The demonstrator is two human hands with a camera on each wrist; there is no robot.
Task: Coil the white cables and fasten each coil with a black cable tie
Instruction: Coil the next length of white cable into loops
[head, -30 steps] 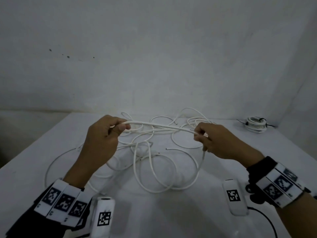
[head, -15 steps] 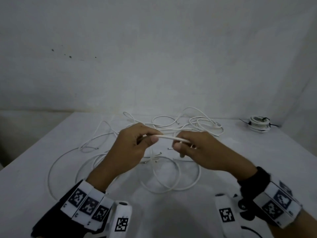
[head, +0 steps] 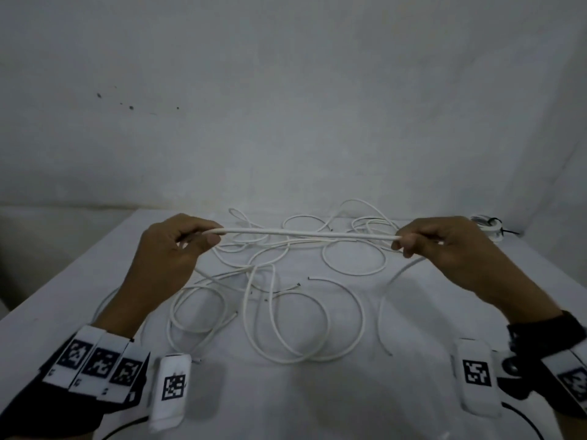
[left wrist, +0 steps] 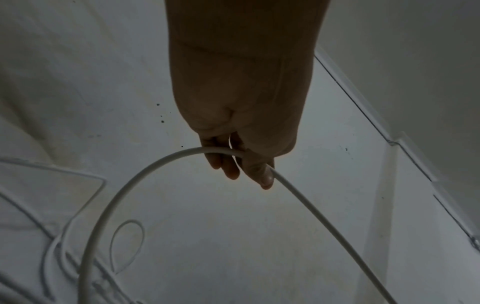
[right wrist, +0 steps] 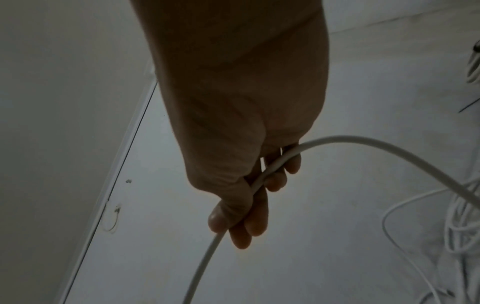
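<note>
White cable (head: 305, 232) is now stretched straight between our left hand (head: 173, 246) and right hand (head: 444, 246), both pinching it above the worktop (head: 95, 281); half a second ago they sat close together, so we judge another length is being measured for the coil. Loose cables (head: 286, 312) sprawl below; a tied coil (head: 487, 225) rests by the pale wall (head: 286, 90).

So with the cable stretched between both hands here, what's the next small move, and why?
Probably bring the right hand across to the left hand to lay a first loop there. Both hands pinch one white cable, pulled straight above the table, with no loop gathered yet, and its tail hangs below the right hand.
</note>
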